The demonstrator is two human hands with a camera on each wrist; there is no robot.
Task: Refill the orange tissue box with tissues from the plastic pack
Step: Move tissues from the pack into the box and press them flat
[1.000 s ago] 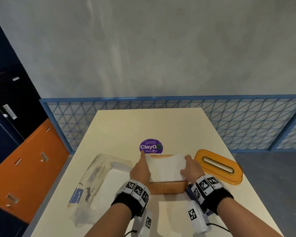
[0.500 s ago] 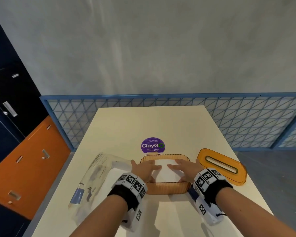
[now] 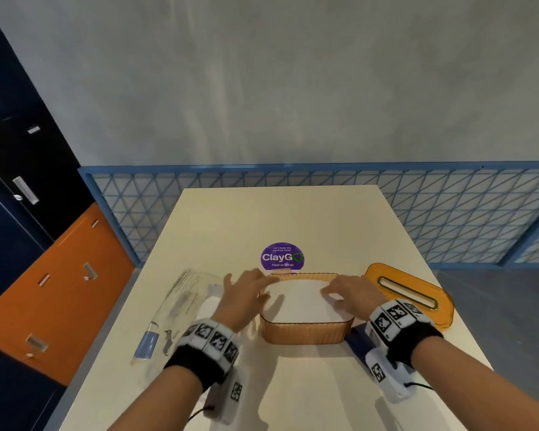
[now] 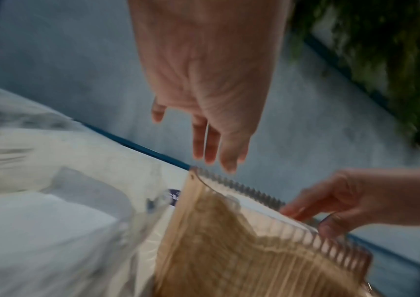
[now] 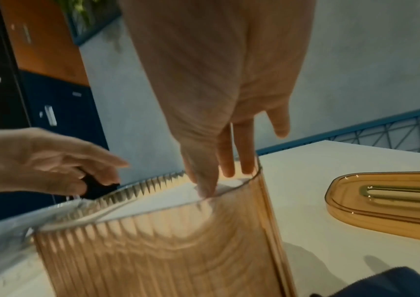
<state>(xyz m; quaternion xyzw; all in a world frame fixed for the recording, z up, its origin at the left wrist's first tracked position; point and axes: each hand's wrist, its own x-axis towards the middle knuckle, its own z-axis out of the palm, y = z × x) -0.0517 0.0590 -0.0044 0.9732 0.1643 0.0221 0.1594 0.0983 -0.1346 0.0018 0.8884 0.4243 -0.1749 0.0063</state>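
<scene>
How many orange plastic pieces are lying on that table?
2. The ribbed orange plastic box, filled with white tissues, sits between the two hands; its flat orange lid with a slot lies on the table just right of the box.

A second ago both hands held the tissues (image 3: 296, 301) standing above the box (image 3: 305, 332); now the stack lies down inside it. The left hand (image 3: 243, 295) has spread and moved off to the box's left rim, seemingly lifted clear; the right hand (image 3: 349, 290) rests flat at its right end.
</scene>
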